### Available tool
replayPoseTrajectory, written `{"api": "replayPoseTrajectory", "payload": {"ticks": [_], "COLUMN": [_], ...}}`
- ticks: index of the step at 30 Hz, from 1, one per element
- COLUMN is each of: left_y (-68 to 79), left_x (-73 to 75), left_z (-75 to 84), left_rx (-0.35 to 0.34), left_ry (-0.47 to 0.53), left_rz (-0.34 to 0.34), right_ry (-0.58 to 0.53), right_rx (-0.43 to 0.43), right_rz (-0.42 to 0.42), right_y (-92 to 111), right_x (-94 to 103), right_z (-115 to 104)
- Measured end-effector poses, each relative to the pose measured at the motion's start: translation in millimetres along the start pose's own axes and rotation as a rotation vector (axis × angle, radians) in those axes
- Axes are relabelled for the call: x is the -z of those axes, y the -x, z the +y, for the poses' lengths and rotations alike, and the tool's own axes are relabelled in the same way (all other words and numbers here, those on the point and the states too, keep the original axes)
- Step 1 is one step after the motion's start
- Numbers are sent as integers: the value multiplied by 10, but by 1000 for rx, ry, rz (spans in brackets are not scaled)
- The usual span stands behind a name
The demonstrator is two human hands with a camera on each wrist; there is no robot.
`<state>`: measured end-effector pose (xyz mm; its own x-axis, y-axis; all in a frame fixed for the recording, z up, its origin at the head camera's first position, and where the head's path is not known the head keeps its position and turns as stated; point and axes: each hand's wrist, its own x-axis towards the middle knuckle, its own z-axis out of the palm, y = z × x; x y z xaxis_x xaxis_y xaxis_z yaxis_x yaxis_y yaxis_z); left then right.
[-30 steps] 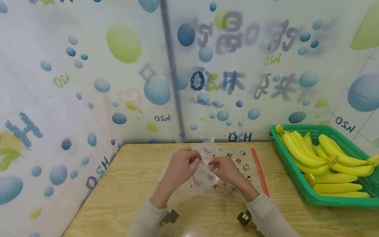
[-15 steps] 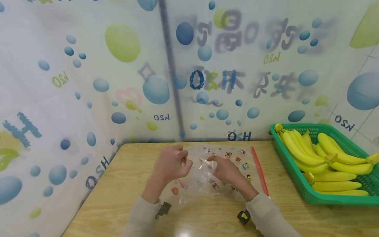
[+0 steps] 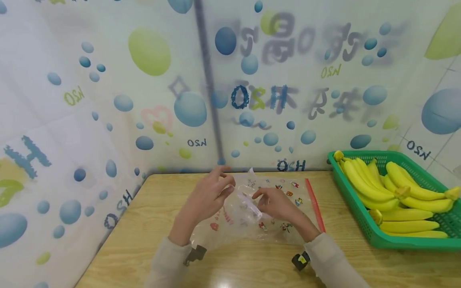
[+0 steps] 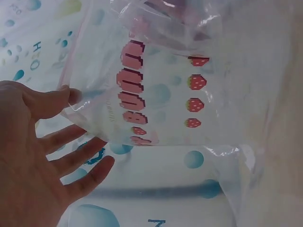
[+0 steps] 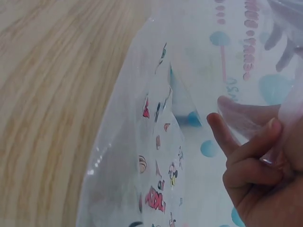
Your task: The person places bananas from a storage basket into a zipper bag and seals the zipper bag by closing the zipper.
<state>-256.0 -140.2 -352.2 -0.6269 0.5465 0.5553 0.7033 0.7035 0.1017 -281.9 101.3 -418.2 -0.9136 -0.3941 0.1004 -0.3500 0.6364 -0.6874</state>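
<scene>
A clear plastic zip bag (image 4: 156,94) printed with pink letters and strawberries hangs between my two hands. In the left wrist view my left hand (image 4: 42,142) pinches its edge between thumb and index finger, the other fingers spread. My right hand (image 5: 265,165) holds the opposite side of the bag, its fingers bent at the film. In the head view the left hand (image 3: 207,196) is left of the bag's pale strip (image 3: 250,205), and the right hand (image 3: 279,205) is to its right. Beneath lies another clear bag (image 3: 297,212) with cartoon prints and a red zip edge (image 3: 315,204).
At the right of the wooden table (image 3: 144,224) stands a green plastic basket (image 3: 374,240) with several yellow bananas (image 3: 367,180) in it. A patterned curtain (image 3: 173,132) rises behind the table's back edge. Dark camera mounts (image 3: 196,254) sit at the wrists.
The left hand moves away to the left, then its fingers open out from a fist-like curl. The bag's pink print comes into view and its pale strip tilts. The right hand stays nearly in place.
</scene>
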Motion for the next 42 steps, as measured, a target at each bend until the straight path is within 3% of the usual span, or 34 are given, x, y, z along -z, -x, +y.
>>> {"api": "replayPoseTrajectory", "payload": {"ticks": [4,9,14,18,21,29,34,42], "left_y": [-9,-37,-54,-58,-57,-37,-27,-31], "left_x": [-42,-95,-127,-164,-175,-154,-162,-206], "left_z": [-16,-21,-9,10,30,49,41,25], "left_rx": [15,12,3,-11,-10,34,59,30], "left_ry": [124,140,154,149,142,143,141,145], "left_rz": [-20,2,52,63,45,27,2,23], "right_ry": [-20,46,114,26,32,222,293,401], "right_rx": [63,35,69,99,99,50,-63,-376], "right_rz": [-25,-6,106,196,268,425,470,353], "right_y": [3,79,236,431,622,1129,1351,1627], "right_x": [68,217,510,770,975,1510,1835,2247], "right_z": [24,-32,-66,-84,-78,116,347,717]}}
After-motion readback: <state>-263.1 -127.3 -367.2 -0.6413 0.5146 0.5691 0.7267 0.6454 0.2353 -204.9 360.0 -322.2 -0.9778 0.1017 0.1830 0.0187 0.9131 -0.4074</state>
